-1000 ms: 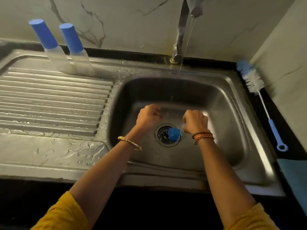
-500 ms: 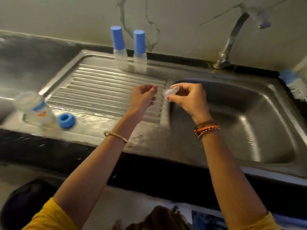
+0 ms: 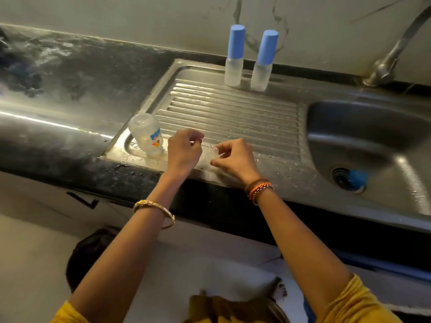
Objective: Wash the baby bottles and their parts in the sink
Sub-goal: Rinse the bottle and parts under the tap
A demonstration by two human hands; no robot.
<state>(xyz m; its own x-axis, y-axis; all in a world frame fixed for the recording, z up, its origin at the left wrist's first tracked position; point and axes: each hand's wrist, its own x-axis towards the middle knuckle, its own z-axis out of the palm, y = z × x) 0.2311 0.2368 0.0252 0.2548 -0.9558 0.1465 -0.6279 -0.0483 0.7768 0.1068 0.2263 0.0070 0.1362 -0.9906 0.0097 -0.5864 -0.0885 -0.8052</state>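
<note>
The right hand (image 3: 235, 157) pinches a small clear teat (image 3: 213, 156) just above the drainboard (image 3: 233, 113), nearer than the left hand (image 3: 184, 151), whose loosely curled fingers hold nothing I can see. Just beyond the left hand, an upturned bottle (image 3: 147, 136) stands tilted.

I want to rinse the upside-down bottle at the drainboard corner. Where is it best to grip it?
Probably round the bottle's clear body, about where the printed label is, coming from above. It stands mouth-down and leaning with its base up, so the mouth is hard to reach. The left hand is beside it.
</note>
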